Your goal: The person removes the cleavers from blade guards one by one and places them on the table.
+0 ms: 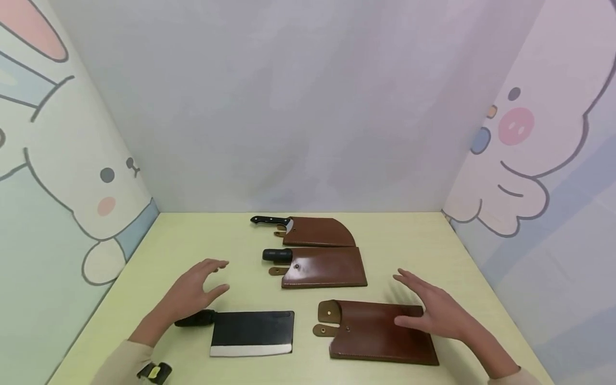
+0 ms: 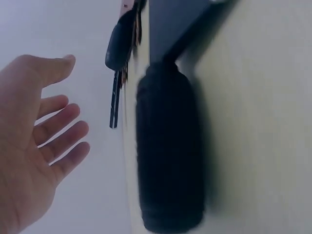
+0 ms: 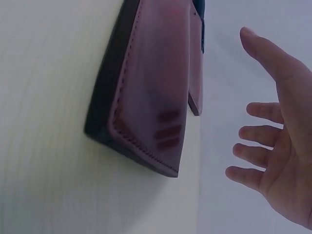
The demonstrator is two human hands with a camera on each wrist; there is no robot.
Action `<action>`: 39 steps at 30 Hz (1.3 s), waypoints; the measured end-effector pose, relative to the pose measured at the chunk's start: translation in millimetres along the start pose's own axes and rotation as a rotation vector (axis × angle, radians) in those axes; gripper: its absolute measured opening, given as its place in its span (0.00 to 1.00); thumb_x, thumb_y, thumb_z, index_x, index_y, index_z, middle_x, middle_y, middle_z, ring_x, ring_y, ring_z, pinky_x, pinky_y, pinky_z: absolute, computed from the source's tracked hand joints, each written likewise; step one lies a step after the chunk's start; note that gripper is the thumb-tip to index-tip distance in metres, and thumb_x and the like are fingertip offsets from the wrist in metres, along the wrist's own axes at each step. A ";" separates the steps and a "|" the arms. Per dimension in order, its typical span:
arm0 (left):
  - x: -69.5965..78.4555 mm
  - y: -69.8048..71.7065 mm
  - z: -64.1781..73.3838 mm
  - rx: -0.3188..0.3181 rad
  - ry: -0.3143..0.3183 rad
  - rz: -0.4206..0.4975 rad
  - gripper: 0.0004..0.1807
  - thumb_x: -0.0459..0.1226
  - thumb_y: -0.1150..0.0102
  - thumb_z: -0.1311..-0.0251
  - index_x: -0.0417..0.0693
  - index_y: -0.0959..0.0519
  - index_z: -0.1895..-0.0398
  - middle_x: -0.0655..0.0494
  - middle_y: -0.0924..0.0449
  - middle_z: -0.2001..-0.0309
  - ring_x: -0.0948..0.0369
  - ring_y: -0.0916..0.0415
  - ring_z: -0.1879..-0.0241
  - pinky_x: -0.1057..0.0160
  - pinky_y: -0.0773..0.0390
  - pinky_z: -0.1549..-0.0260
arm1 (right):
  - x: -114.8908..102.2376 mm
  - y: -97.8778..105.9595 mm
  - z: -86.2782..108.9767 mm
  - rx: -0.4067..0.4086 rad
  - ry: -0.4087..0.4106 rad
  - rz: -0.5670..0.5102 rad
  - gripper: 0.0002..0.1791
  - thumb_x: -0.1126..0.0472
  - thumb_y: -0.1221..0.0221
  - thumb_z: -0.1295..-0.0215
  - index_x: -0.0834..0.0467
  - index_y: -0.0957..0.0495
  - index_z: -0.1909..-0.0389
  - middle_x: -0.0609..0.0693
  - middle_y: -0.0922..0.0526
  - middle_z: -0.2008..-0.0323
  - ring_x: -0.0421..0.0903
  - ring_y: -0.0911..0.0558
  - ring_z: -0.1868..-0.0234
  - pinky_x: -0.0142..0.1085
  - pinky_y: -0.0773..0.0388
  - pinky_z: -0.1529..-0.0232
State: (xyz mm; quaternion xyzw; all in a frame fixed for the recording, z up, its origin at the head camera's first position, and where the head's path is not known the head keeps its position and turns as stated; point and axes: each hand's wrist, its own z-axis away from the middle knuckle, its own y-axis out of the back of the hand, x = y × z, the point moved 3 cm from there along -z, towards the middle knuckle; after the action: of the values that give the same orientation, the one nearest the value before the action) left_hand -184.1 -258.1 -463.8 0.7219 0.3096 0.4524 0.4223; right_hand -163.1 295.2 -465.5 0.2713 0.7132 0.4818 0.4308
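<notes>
A cleaver with a dark blade and black handle lies bare at the front left, its pale edge toward me. My left hand hovers over its handle, fingers loosely spread and holding nothing. To the right lies a brown leather knife sheath, its strap and flap loose on the left side; no handle shows from it. Above its right end is my right hand, fingers apart and bare of any object. In the right wrist view the sheath shows its stitched edge, apart from the fingers.
Behind, a second sheath holds a knife with a black handle. Farther back, a curved sheath holds another knife, its riveted handle pointing left. Walls with cartoon animals flank the pale yellow table; a grey wall closes the back.
</notes>
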 end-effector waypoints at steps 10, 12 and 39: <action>20.9 -17.8 -52.4 -0.007 -0.013 0.007 0.32 0.50 0.33 0.34 0.44 0.25 0.32 0.44 0.25 0.34 0.44 0.28 0.34 0.39 0.26 0.40 | -8.0 -6.5 -40.0 0.015 -0.034 -0.003 0.52 0.27 0.33 0.45 0.51 0.33 0.25 0.58 0.35 0.25 0.63 0.26 0.32 0.62 0.23 0.45; 23.4 -23.1 -62.8 -0.024 -0.020 0.017 0.32 0.50 0.33 0.34 0.44 0.25 0.32 0.44 0.25 0.34 0.44 0.29 0.33 0.39 0.27 0.38 | -9.0 -8.5 -48.0 0.006 -0.040 -0.006 0.53 0.26 0.34 0.45 0.52 0.33 0.24 0.60 0.35 0.25 0.64 0.26 0.32 0.63 0.23 0.46; 18.3 -77.6 -117.3 -0.315 -0.061 0.115 0.39 0.53 0.35 0.33 0.41 0.32 0.26 0.43 0.27 0.33 0.48 0.26 0.37 0.45 0.25 0.40 | 2.6 -58.0 -134.4 -0.307 0.080 -0.125 0.70 0.33 0.23 0.56 0.57 0.50 0.18 0.66 0.56 0.20 0.66 0.44 0.22 0.60 0.32 0.33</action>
State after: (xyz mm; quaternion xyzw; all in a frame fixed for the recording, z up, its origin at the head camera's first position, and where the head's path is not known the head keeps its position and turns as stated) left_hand -289.1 -169.3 -498.2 0.6766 0.1804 0.4967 0.5128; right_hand -280.4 213.9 -497.7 0.1379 0.6632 0.5679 0.4676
